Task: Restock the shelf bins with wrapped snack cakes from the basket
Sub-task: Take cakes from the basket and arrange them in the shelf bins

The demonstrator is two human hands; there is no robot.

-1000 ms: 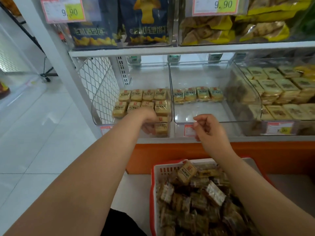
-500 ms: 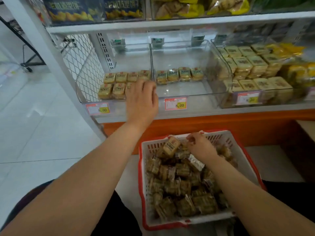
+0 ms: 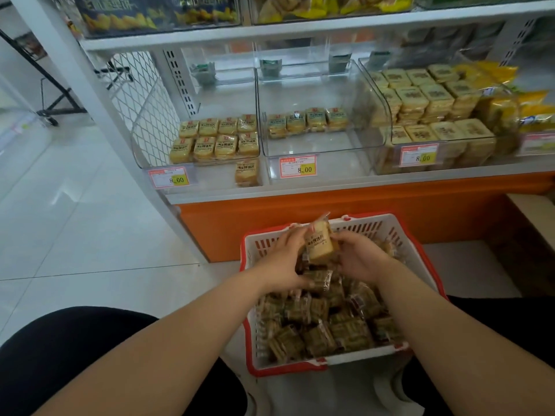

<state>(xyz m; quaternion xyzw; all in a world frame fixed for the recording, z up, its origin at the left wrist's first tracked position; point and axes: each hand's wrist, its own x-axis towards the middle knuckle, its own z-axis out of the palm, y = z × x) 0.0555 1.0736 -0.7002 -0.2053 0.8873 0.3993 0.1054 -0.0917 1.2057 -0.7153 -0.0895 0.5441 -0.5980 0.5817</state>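
A white basket with a red rim (image 3: 416, 255) sits on the floor between my knees, heaped with several wrapped snack cakes (image 3: 324, 325). Both hands are in its far end. My left hand (image 3: 280, 262) and my right hand (image 3: 359, 258) together hold one upright wrapped snack cake (image 3: 319, 243), fingers curled round its sides. On the lower shelf, the left clear bin (image 3: 141, 151) holds two rows of cakes plus one lone cake (image 3: 247, 173) at the front. The middle bin (image 3: 372, 115) holds a single row of cakes (image 3: 307, 121) at the back.
A third bin (image 3: 435, 115) on the right is stacked full of pale cakes. Yellow snack bags (image 3: 537, 112) lie at the far right. Price tags (image 3: 298, 166) hang on the bin fronts. An orange shelf base (image 3: 360, 211) stands behind the basket. White tiled floor (image 3: 75, 220) spreads left.
My left hand has come down from the left bin into the basket, leaving one cake at the bin's front. Both hands now hold one cake. The view has tilted down.
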